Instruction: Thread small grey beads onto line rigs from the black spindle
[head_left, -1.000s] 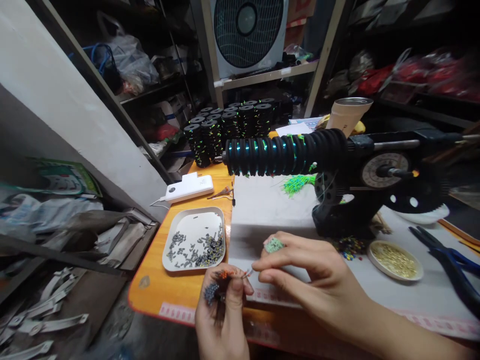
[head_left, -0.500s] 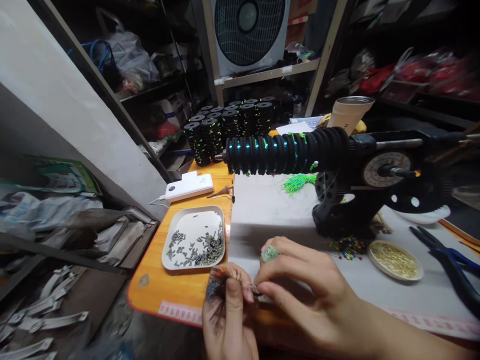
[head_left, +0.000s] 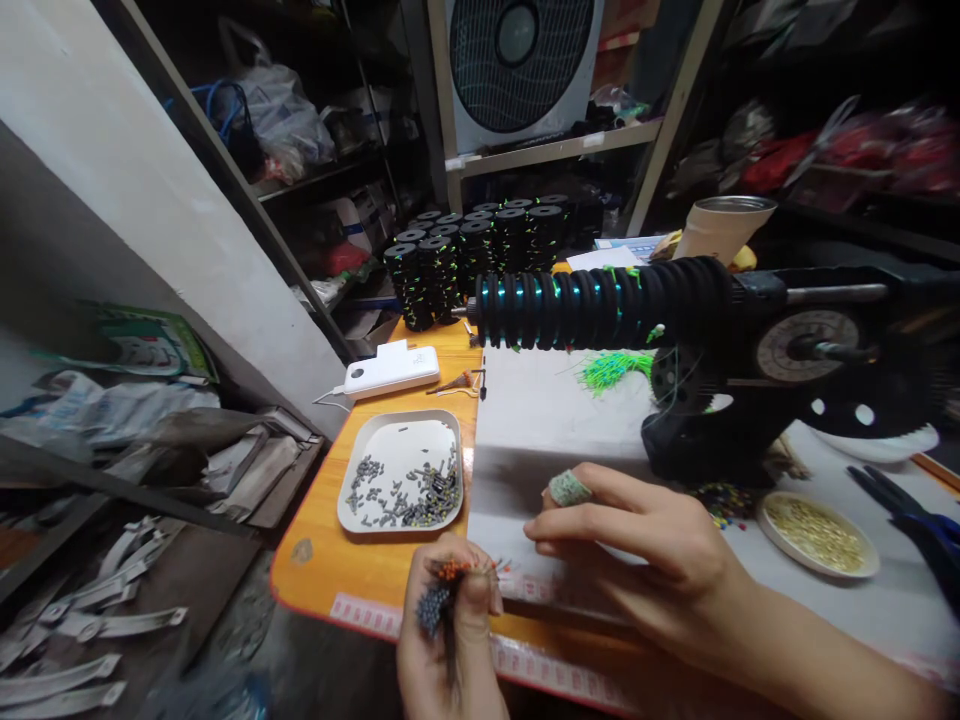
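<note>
My left hand [head_left: 454, 640] is closed around a bundle of thin dark strands [head_left: 442, 590] with orange and blue-grey tips, just off the table's front edge. To its right, apart from the bundle, my right hand [head_left: 637, 545] hovers over white paper. Its thumb and index finger are brought together; anything between them is too small or hidden to make out. A green wrap [head_left: 570, 488] covers one of its fingers. Beyond the hands, a ridged black roller [head_left: 600, 308] with shiny cyan bands sits on a black machine [head_left: 705, 430].
A white tray [head_left: 356, 440] with small dark pieces stands left, near a white power bank [head_left: 392, 370]. Green strands [head_left: 615, 372] lie under the roller. Several black spools [head_left: 416, 290] stand behind. To the right are a dish [head_left: 870, 570] of gold bits and blue-handled pliers [head_left: 900, 505].
My right hand has moved away from the bundle, up and to the right. My left hand still holds the bundle, its orange tips now more exposed. The camera view has shifted slightly.
</note>
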